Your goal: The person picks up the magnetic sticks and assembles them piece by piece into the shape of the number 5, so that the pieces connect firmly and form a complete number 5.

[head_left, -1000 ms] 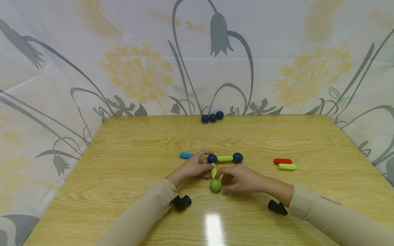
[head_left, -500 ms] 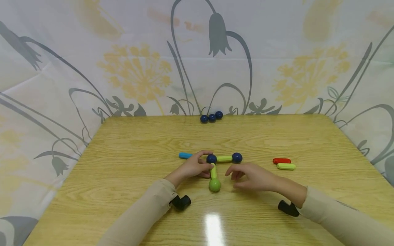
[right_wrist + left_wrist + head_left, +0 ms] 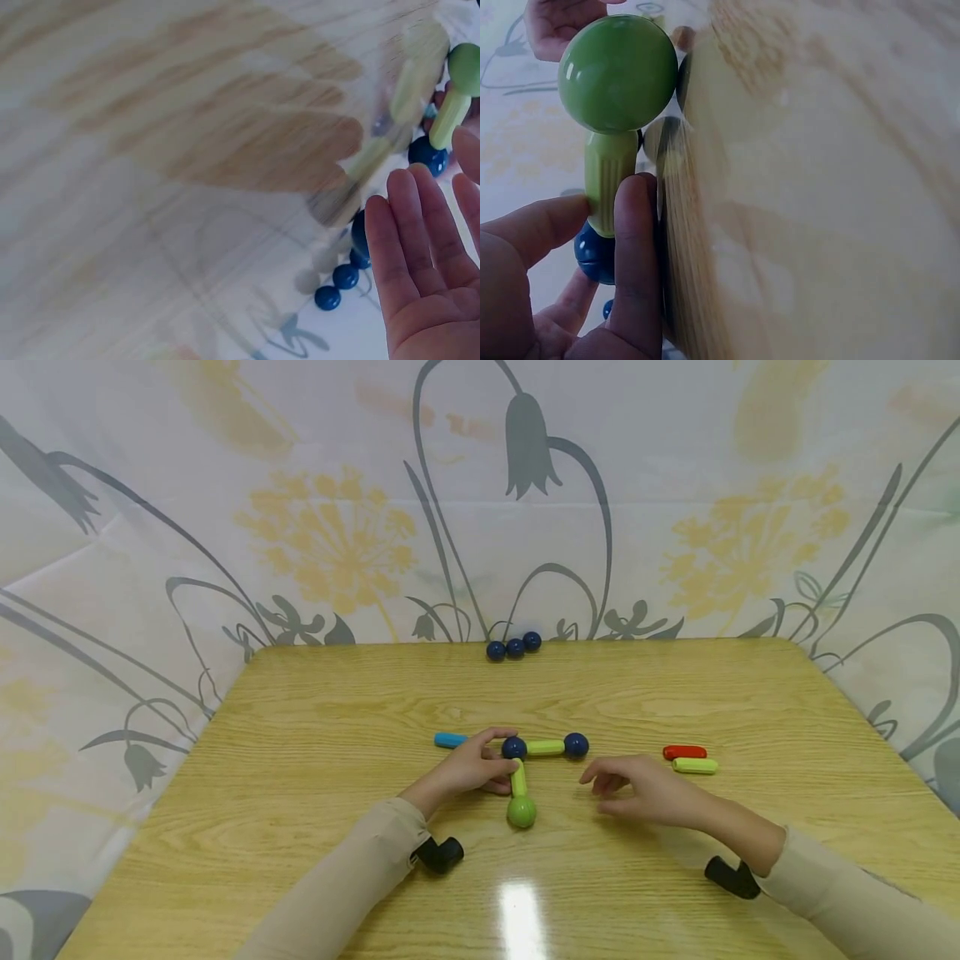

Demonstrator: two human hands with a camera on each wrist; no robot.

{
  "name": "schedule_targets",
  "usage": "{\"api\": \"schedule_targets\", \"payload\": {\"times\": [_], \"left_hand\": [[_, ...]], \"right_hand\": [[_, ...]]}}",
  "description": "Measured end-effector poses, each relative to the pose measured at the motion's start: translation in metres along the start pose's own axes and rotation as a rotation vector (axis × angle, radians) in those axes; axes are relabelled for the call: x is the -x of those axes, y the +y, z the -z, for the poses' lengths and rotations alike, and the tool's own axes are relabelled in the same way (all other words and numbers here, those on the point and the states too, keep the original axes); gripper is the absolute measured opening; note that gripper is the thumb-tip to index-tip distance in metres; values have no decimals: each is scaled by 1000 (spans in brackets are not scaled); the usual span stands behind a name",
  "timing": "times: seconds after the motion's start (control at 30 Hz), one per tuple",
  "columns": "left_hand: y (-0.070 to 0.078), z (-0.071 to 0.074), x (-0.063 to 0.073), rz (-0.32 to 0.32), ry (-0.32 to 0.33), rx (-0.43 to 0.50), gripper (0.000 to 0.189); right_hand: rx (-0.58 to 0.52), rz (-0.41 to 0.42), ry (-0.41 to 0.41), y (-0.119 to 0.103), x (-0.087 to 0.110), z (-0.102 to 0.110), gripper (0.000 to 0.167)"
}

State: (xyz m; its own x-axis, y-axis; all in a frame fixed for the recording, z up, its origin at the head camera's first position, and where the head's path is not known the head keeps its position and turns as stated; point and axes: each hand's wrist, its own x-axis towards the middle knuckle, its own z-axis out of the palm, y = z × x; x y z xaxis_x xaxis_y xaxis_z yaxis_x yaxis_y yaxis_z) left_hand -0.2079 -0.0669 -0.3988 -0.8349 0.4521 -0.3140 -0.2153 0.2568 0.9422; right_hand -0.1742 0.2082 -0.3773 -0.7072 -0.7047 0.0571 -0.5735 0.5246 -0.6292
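My left hand pinches a yellow-green rod between thumb and finger, with other fingers beside the dark blue ball at the rod's far end. A green ball sits on the near end. From that blue ball a second yellow-green rod runs right to another blue ball; together the pieces form an L on the table. My right hand hovers to the right, apart from the pieces, its fingers relaxed and holding nothing. The right wrist view shows its extended fingers.
A blue rod lies just behind my left hand, partly hidden by it. Beyond my right hand lie a red rod and a loose yellow-green rod. Three blue balls sit at the table's far edge.
My right hand has left the green ball and moved right, toward the loose red and yellow-green rods. The left hand keeps its grip in the same place.
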Motion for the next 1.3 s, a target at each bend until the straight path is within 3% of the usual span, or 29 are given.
{"api": "schedule_targets", "payload": {"times": [0.5, 0.83, 1.07, 1.3], "left_hand": [[-1, 1, -1, -10, 0, -15, 54], [-2, 1, -2, -5, 2, -5, 54], [-3, 0, -2, -9, 1, -2, 54], [-2, 1, -2, -1, 7, -9, 54]], "right_hand": [[16, 35, 84, 13, 18, 11, 26], [121, 23, 186, 23, 31, 16, 28], [151, -31, 230, 25, 42, 21, 28], [211, -7, 292, 30, 51, 27, 29]]}}
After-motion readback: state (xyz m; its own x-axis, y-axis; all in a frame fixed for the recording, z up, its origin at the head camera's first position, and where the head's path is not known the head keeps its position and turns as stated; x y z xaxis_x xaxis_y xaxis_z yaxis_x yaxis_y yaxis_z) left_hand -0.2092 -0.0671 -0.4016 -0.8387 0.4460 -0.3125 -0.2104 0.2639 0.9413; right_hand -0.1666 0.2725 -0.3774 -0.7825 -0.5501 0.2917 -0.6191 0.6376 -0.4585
